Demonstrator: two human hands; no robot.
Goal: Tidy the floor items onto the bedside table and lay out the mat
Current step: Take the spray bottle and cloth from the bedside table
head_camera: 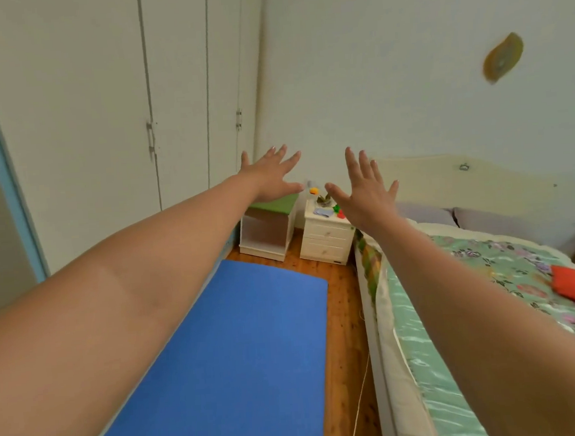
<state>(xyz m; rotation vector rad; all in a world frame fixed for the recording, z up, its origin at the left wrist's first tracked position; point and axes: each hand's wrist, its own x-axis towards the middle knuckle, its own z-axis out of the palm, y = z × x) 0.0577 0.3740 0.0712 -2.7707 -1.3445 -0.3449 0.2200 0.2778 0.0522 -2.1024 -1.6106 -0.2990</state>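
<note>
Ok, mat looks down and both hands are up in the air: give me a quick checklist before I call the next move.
1. Blue mat unrolled flat on the wooden floor: ok.
2. Left hand free, fingers spread, holding nothing: ok.
3. Right hand free, fingers spread, holding nothing: ok.
4. Small items on the bedside table: ok, several sit on its top, though the right hand covers part of it.
5. Visible floor beside the mat free of loose items: ok, apart from a thin cord along the bed.
6. Floor nearest the camera and under the arms: cannot tell, hidden.
</note>
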